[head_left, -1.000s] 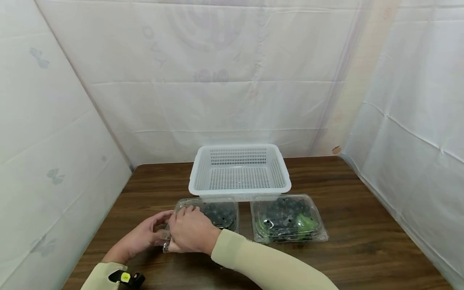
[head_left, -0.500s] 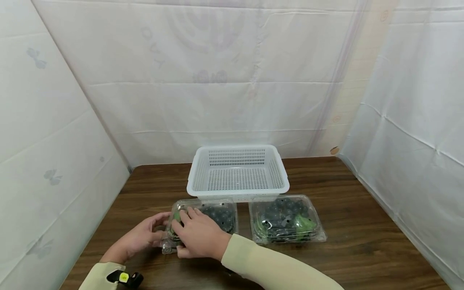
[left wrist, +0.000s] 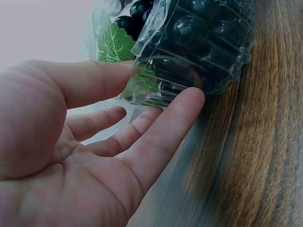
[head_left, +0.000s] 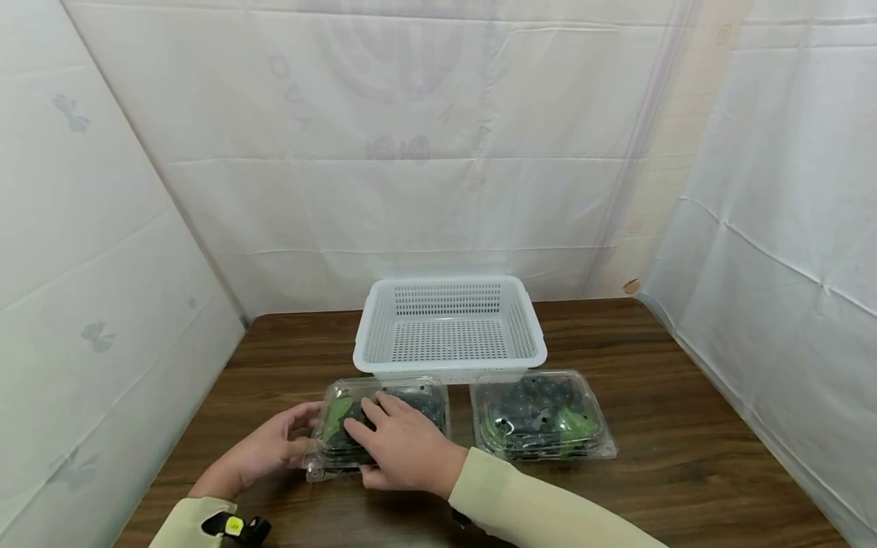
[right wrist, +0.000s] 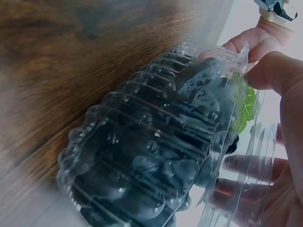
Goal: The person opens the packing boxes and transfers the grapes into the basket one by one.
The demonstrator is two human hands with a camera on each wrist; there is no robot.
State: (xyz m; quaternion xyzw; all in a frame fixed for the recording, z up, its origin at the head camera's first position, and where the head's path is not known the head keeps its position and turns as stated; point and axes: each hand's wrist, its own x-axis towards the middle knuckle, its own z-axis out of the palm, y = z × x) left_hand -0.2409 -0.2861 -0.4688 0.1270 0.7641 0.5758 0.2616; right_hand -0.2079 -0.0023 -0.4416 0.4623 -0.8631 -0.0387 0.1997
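A clear plastic clamshell box [head_left: 340, 387] of dark grapes with a green leaf lies on the table, its lid down. My left hand [head_left: 274, 443] holds its left end, thumb and fingers about the corner. In the left wrist view the thumb [left wrist: 102, 81] touches the lid's edge and the forefinger the side below. My right hand [head_left: 414, 449] rests on the lid with fingers spread. In the right wrist view its thumb [right wrist: 267, 75] lies at the near rim. Part of the grapes [right wrist: 142, 165] shows through the ribbed wall.
A second clamshell box [head_left: 541, 415] of dark grapes and green leaves stands to the right. Behind both is a white perforated basket [head_left: 452, 364]. The brown wooden table [head_left: 671, 426] is enclosed by white sheeting [head_left: 438, 190].
My right hand has slid rightward along the box, from the left corner toward the middle of the lid. The leaf under the lid has come into sight. My left hand stays put.
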